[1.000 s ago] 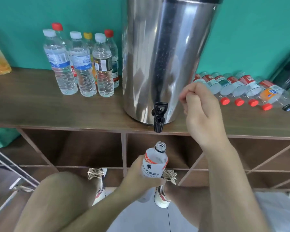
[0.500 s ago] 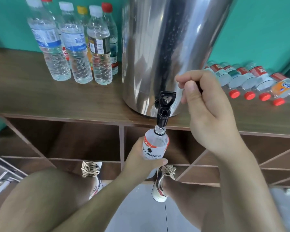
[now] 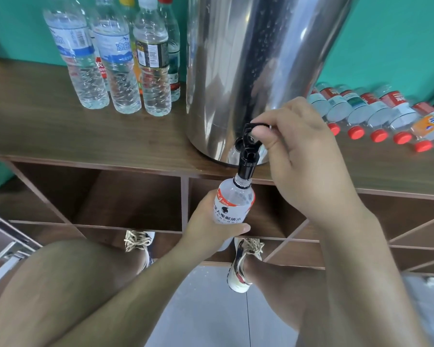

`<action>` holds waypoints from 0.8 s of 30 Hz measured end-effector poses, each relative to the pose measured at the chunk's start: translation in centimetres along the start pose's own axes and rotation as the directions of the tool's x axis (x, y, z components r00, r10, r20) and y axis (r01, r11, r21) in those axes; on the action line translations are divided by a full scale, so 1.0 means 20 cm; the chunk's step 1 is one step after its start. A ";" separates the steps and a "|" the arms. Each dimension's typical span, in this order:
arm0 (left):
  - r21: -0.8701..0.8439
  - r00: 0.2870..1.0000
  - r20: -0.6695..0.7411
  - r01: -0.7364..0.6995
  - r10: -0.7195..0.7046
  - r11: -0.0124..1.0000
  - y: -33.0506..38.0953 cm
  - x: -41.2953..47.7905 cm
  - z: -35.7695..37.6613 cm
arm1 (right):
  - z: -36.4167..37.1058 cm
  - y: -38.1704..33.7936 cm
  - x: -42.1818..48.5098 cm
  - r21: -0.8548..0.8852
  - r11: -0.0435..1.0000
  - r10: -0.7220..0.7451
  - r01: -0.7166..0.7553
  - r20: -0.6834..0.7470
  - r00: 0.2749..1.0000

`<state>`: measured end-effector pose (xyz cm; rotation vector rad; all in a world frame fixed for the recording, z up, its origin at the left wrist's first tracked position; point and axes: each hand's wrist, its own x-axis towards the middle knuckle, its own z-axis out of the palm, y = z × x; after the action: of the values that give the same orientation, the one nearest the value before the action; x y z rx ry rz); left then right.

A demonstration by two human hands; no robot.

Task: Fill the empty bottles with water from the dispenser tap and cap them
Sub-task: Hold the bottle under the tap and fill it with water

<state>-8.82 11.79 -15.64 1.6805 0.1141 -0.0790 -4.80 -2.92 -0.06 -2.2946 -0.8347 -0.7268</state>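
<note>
The wooden shelf (image 3: 48,126) runs across above my left hand (image 3: 206,229) and behind my right hand (image 3: 303,156), with open compartments beneath it at the level of my left hand. On its top stands the steel dispenser (image 3: 256,58), a tall shiny drum rising just beyond both hands.

Well off to the left of my left hand, a cluster of upright bottles (image 3: 125,66) stands on the shelf top, capped and holding clear water. To the right of my right hand, a row of lying bottles (image 3: 376,113) rests on its sides, red caps pointing toward me.

My right hand is up at the front of the dispenser, thumb and forefinger pinching the black lever (image 3: 253,127) of the tap (image 3: 246,159), the other fingers curled behind. My left hand is lower, below the shelf edge, wrapped round the body of the bottle (image 3: 233,204) with the thumb across the bottom of its white and orange label.

The bottle stands nearly upright in that grip, uncapped, its open neck pushed up against the tap's black spout, directly under my right thumb. I cannot tell whether water is running or how full the bottle is.

Below my left hand, my two laced shoes (image 3: 243,261) rest on the grey floor.
</note>
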 end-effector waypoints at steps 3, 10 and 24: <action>0.009 1.000 0.006 -0.004 0.004 1.000 0.00 0.00 0.00 | 0.02 0.02 0.01 -0.013 1.000 -0.027 0.026 -0.052 0.998; 0.025 1.000 0.020 -0.007 0.006 1.000 0.01 0.00 0.00 | 0.02 0.02 0.00 -0.028 0.999 -0.025 0.027 0.038 0.999; 0.027 0.999 0.035 -0.022 0.021 0.999 0.01 -0.01 0.00 | 0.11 0.01 -0.08 -0.039 0.976 -0.216 0.212 -0.129 0.968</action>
<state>-8.96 11.76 -15.47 1.7066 0.0690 -0.0943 -5.06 -2.16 -2.56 -2.1709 -1.0260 -0.9782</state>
